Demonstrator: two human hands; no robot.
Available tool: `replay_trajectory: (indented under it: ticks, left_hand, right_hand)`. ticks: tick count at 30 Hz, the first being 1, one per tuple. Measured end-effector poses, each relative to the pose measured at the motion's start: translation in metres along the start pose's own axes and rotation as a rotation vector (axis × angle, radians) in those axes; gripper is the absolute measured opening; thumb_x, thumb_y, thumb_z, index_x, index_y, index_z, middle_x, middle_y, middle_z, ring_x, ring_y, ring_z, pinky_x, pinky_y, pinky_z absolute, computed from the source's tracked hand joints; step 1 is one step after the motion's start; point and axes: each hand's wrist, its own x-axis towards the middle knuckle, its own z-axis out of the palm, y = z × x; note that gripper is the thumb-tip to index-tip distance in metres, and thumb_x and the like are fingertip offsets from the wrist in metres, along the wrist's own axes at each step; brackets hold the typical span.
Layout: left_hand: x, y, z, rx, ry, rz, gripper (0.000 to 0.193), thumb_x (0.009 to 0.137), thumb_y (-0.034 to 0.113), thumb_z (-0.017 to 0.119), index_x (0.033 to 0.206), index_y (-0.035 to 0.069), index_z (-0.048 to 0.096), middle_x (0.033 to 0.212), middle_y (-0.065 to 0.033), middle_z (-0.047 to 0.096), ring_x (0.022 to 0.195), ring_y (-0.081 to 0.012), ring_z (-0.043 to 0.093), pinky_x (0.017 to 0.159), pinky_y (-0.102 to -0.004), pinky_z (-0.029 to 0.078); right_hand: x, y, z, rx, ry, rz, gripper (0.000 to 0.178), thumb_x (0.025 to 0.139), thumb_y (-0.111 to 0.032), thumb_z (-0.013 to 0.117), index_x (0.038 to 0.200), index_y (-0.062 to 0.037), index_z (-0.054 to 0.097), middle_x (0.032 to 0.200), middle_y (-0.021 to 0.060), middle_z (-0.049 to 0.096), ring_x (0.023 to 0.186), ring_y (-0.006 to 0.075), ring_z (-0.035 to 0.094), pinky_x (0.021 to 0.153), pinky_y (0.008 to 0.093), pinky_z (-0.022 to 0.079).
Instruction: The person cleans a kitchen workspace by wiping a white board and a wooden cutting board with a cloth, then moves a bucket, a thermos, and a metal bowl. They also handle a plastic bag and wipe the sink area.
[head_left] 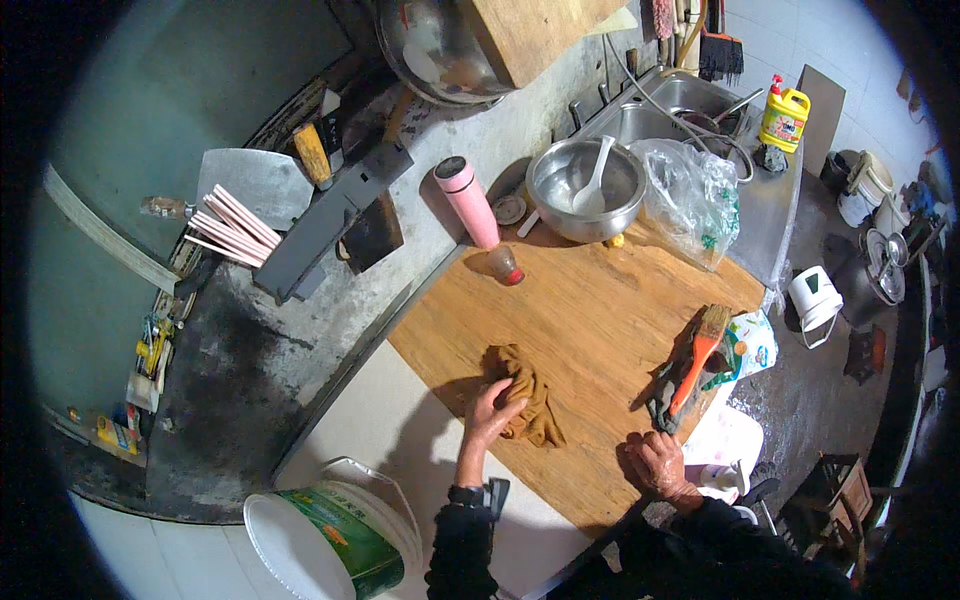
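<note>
I see my left hand (490, 408) pressing down on a brown rag (525, 395) that lies on the big wooden board (590, 310), near the board's left edge and a bit toward the near corner. The rag is bunched up and longer than it is wide. Its long way runs from the middle of the board back toward me, and it leans a little to my right. My left fingers (508, 400) sit on the rag's left side, curled over the cloth and gripping it, so the rest of the rag lies just to the right of them and a bit farther out. My left wrist is bent and the arm comes up from the near edge of the board. My right hand (655, 462) is well apart from the rag, resting at the near right edge of the board with its fingers bent down on the wood. It holds nothing that I can see. So the left hand is the near one to the rag. Just past my right hand, at the right edge, lies an orange brush (700, 355) on top of a dark cloth. At the far edge stands a metal bowl (585, 190) with a white spoon in it, and a pink bottle (467, 200) stands near the far left corner.
</note>
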Motion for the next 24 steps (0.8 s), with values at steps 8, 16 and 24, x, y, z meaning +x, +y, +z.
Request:
replay_trajectory:
  ticks: [8,16,24]
  left_hand:
    - [0.131,0.074,0.023,0.416,0.115,0.283,0.064,0.078,0.015,0.063,0.135,0.021,0.035,0.105,-0.019,0.054,0.098,-0.0339,0.056,0.08,-0.0404,0.047]
    - [0.19,0.07,0.057,0.731,0.16,0.054,0.047,0.078,0.023,0.06,0.123,0.017,0.047,0.121,-0.0232,0.045,0.097,-0.0404,0.054,0.081,-0.0438,0.045]
    - [0.16,0.049,0.017,-0.418,0.432,0.264,0.018,0.076,0.01,0.068,0.084,0.008,0.052,0.076,-0.0017,0.056,0.064,-0.0118,0.054,0.055,-0.0265,0.045]
  right_hand:
    - [-0.006,0.007,0.01,-0.041,0.0,0.0,0.027,0.072,-0.019,0.062,0.097,-0.009,0.06,0.077,0.0052,0.047,0.07,0.0242,0.049,0.058,0.0363,0.037]
    - [-0.003,0.007,0.0,0.035,-0.004,0.054,0.019,0.07,-0.015,0.067,0.088,-0.0102,0.06,0.079,0.0067,0.054,0.069,0.0265,0.052,0.057,0.0381,0.04]
    - [-0.005,0.009,0.003,-0.012,-0.032,0.04,0.031,0.066,-0.024,0.067,0.094,-0.0123,0.061,0.08,0.0055,0.049,0.072,0.0245,0.05,0.059,0.037,0.04]
